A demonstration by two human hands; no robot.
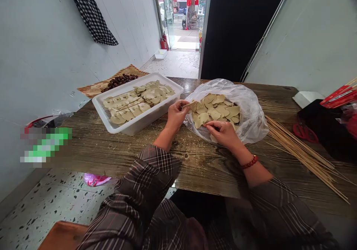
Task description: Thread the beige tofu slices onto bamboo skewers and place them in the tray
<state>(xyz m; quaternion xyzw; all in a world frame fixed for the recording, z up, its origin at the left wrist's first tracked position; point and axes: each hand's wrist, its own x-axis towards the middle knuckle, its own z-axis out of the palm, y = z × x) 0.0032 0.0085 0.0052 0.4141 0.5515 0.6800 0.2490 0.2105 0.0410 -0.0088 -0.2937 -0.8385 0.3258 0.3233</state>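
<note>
Several flat beige slices (216,110) fill a clear plastic bag (252,122) that lies open on the wooden table. At the bag's left edge my left hand (177,113) pinches a beige piece between thumb and fingers. My right hand (221,132) is closed at the front of the pile, its fingertips on the edge of a slice; whether a stick is in them is too small to tell. A white tray (134,129) to the left holds rows of the same slices threaded on thin skewers.
Loose bamboo sticks (301,153) lie on the table (195,168) to the right, near red scissors (305,132) and a black container (323,123). Dark red items (120,81) sit on a patterned mat (92,89) behind the tray.
</note>
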